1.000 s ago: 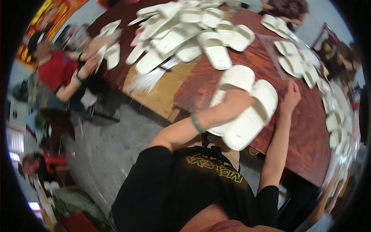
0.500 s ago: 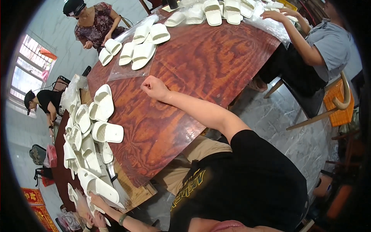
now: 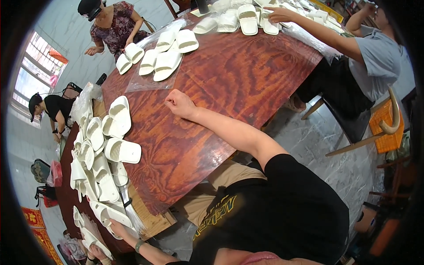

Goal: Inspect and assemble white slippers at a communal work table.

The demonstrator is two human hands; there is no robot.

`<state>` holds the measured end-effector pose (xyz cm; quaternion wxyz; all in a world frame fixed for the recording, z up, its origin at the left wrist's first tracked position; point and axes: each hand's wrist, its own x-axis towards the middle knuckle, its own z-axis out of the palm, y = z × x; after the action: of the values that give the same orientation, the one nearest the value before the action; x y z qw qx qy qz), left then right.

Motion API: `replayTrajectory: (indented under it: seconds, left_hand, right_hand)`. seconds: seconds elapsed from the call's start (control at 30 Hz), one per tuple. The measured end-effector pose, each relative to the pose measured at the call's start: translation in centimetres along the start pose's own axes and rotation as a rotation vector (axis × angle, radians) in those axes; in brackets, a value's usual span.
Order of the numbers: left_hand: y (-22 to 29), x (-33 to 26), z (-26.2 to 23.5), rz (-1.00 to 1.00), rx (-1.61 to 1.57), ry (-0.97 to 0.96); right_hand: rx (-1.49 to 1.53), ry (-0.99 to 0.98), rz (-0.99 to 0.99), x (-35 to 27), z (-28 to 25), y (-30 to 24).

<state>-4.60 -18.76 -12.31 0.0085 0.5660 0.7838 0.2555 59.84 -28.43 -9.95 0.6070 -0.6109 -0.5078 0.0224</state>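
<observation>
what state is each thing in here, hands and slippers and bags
right hand: closed in a fist, resting on the table, holding nothing
left hand: on a slipper at the table's end
slipper pile: loose, unbagged
slippers: lying on a flat clear bag
brush: lying flat

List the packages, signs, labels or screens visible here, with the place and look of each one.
Clear plastic sheet: flat on the brown table, partly under white slippers.
Clear plastic bag: crumpled, at the table's left end.
Red banner: lower left edge, with yellow marks.
Pink bag: on the floor, far left.
Screens: none visible.
</observation>
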Motion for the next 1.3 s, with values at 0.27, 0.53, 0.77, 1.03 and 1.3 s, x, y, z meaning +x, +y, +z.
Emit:
replayTrajectory:
  seconds: [0.27,0.53,0.77,1.03,1.3]
  left_hand:
    - [13.8,-8.6,-9.1,0.291,-0.4,0.16]
    - [32.2,-19.8,-5.3,0.697,-0.566,-0.48]
    - [38.9,-20.7,2.7,0.963,-0.508,-0.642]
    - [39.6,-21.0,6.6,0.911,-0.418,-0.587]
    - [39.0,-20.9,6.6,0.988,-0.446,-0.532]
  right_hand:
    - [0.007,0.067,0.004,0.2,-0.3,0.4]
    - [0.011,0.077,0.098,-0.1,-0.7,0.9]
    - [-0.096,0.045,-0.032,0.3,-0.6,1.8]
    - [-0.289,-0.397,0.002,3.7,-2.0,2.9]
    - [-0.659,0.055,-0.188,13.3,-2.0,10.3]
